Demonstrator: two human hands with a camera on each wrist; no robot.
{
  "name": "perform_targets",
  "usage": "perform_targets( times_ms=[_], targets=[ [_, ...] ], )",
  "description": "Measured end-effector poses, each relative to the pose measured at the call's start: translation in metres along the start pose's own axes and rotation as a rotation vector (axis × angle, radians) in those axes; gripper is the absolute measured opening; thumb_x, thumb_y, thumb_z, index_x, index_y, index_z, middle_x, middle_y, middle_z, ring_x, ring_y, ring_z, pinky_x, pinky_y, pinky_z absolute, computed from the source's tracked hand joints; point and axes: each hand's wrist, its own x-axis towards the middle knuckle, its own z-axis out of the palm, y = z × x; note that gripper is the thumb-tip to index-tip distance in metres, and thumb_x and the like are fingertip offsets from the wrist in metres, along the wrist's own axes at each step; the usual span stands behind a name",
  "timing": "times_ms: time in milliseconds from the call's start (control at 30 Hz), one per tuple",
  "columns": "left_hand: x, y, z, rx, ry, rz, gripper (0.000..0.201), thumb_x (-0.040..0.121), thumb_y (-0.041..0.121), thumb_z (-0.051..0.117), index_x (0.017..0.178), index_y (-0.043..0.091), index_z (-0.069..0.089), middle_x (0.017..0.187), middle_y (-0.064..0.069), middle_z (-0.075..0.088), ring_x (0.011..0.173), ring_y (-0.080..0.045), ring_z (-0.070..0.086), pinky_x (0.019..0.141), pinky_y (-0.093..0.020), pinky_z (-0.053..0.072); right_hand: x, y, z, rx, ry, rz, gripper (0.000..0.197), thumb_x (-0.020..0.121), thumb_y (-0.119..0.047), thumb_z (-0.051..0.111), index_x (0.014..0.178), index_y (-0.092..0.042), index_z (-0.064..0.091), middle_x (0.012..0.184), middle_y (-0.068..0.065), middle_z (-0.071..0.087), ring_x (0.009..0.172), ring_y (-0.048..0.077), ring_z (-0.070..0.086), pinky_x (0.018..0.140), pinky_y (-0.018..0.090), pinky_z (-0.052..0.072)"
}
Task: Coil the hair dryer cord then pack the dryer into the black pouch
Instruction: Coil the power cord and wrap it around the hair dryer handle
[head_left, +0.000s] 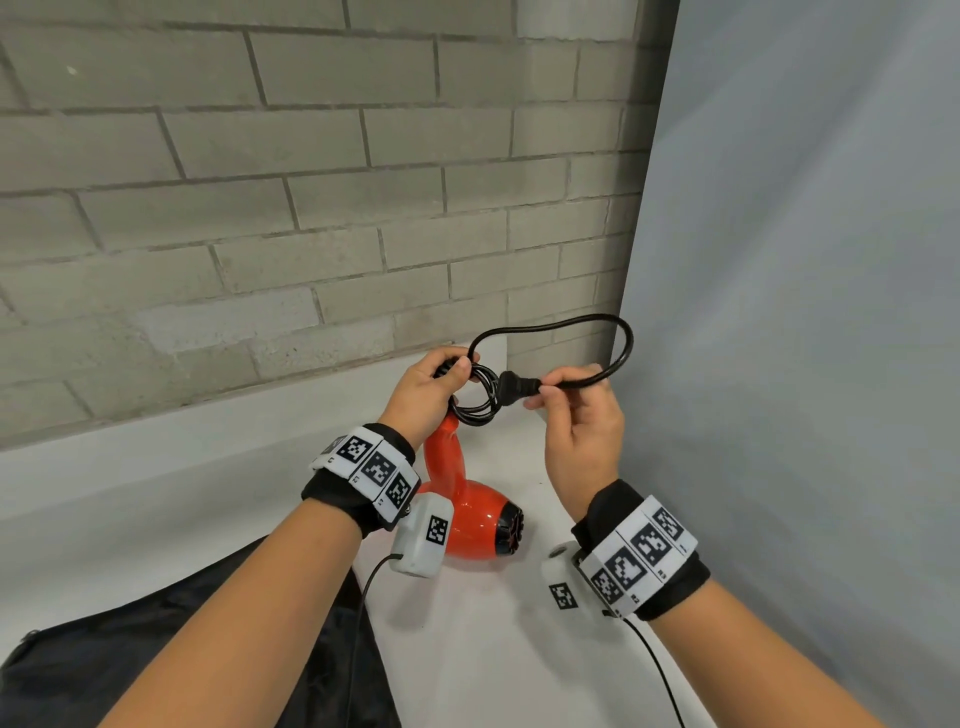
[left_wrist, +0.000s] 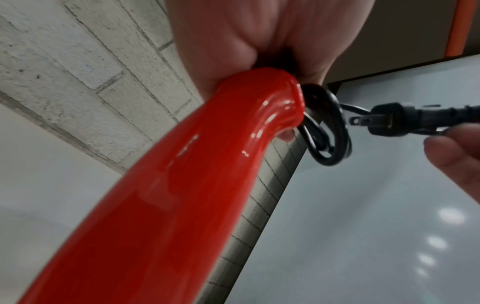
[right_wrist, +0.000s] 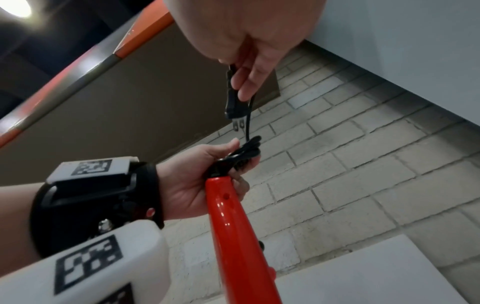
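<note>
A glossy red hair dryer (head_left: 470, 512) hangs nozzle-down over the white table, its handle (left_wrist: 197, 185) pointing up. My left hand (head_left: 434, 384) grips the coiled black cord (head_left: 480, 402) at the top end of the handle (right_wrist: 226, 207). A loose loop of cord (head_left: 571, 332) arcs up and over to my right hand (head_left: 569, 410), which pinches the black plug (head_left: 519, 385) just behind its body. The plug (left_wrist: 394, 121) points its prongs at the coil. The black pouch (head_left: 182, 654) lies flat at the lower left, under my left forearm.
A grey brick wall (head_left: 260, 208) stands close behind the table (head_left: 467, 649). A pale fabric backdrop (head_left: 805, 312) closes off the right side. Thin black cables run from both wrist cameras toward me.
</note>
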Motion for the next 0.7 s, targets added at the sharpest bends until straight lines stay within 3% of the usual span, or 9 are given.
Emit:
perform_targets(
  times_ms=[67, 133, 233, 333, 433, 533, 633, 700],
  targets=[
    [0.0, 0.0, 0.002, -0.011, -0.017, 0.002, 0.014, 0.092, 0.016, 0.047, 0.098, 0.015, 0.06, 0.085, 0.01, 0.06, 0.083, -0.001, 0.055, 0.078, -0.007, 0.041, 0.0, 0.0, 0.003, -0.018, -0.045, -0.028, 0.009, 0.083, -0.021, 0.046, 0.082, -0.026, 0.054, 0.084, -0.006, 0.051, 0.065, 0.013, 0.063, 0.065, 0.01, 0.05],
    [-0.001, 0.001, 0.005, -0.021, -0.032, 0.004, 0.014, 0.093, 0.017, 0.046, 0.098, 0.015, 0.059, 0.084, 0.01, 0.059, 0.081, 0.0, 0.054, 0.079, -0.011, 0.041, 0.001, 0.002, 0.006, -0.075, -0.113, -0.027, 0.015, 0.083, -0.02, 0.049, 0.085, -0.011, 0.061, 0.085, -0.012, 0.05, 0.068, 0.012, 0.061, 0.066, 0.003, 0.046],
    [-0.003, 0.002, 0.012, -0.058, -0.067, 0.009, 0.014, 0.093, 0.015, 0.046, 0.099, 0.014, 0.059, 0.083, 0.007, 0.058, 0.071, 0.006, 0.057, 0.072, -0.005, 0.043, 0.005, 0.007, 0.01, -0.21, -0.168, -0.065, 0.011, 0.082, -0.006, 0.057, 0.085, 0.0, 0.064, 0.083, -0.001, 0.055, 0.072, -0.002, 0.052, 0.07, 0.001, 0.043],
    [-0.004, 0.004, 0.014, -0.069, -0.087, 0.009, 0.014, 0.093, 0.015, 0.046, 0.099, 0.015, 0.059, 0.082, 0.006, 0.059, 0.066, 0.01, 0.058, 0.068, -0.004, 0.045, 0.009, 0.009, 0.01, -0.31, -0.189, -0.095, 0.004, 0.08, -0.002, 0.062, 0.083, 0.001, 0.064, 0.079, 0.004, 0.057, 0.077, -0.007, 0.05, 0.073, 0.006, 0.04],
    [-0.005, 0.005, 0.015, -0.052, -0.093, -0.004, 0.015, 0.092, 0.017, 0.047, 0.1, 0.016, 0.059, 0.086, 0.006, 0.059, 0.076, 0.002, 0.057, 0.071, -0.006, 0.045, 0.014, 0.014, 0.012, -0.453, -0.241, -0.064, 0.004, 0.078, -0.005, 0.065, 0.078, -0.003, 0.062, 0.076, 0.008, 0.059, 0.079, 0.014, 0.048, 0.072, 0.016, 0.034],
    [-0.006, 0.006, 0.019, -0.014, -0.129, -0.019, 0.015, 0.092, 0.018, 0.048, 0.1, 0.015, 0.06, 0.09, 0.003, 0.061, 0.083, -0.004, 0.057, 0.081, -0.015, 0.044, 0.013, 0.018, 0.017, -0.509, -0.262, -0.001, 0.01, 0.076, 0.001, 0.06, 0.084, -0.005, 0.056, 0.08, 0.003, 0.051, 0.08, 0.017, 0.048, 0.072, 0.025, 0.038],
    [-0.006, 0.008, 0.022, -0.021, -0.18, -0.035, 0.014, 0.092, 0.016, 0.048, 0.091, 0.024, 0.06, 0.073, -0.001, 0.055, 0.059, -0.002, 0.053, 0.064, -0.016, 0.045, 0.017, 0.018, 0.021, -0.383, -0.29, 0.161, 0.031, 0.08, 0.007, 0.049, 0.11, -0.004, 0.048, 0.098, -0.001, 0.051, 0.091, 0.009, 0.05, 0.081, 0.015, 0.041],
    [-0.006, 0.009, 0.02, -0.044, -0.201, -0.048, 0.018, 0.092, 0.012, 0.047, 0.089, 0.027, 0.058, 0.067, -0.004, 0.05, 0.048, -0.002, 0.049, 0.054, -0.016, 0.044, 0.02, 0.022, 0.021, -0.244, -0.424, 0.262, 0.034, 0.086, 0.001, 0.045, 0.118, -0.01, 0.04, 0.093, -0.007, 0.054, 0.082, 0.003, 0.054, 0.075, 0.011, 0.044]
  ],
)
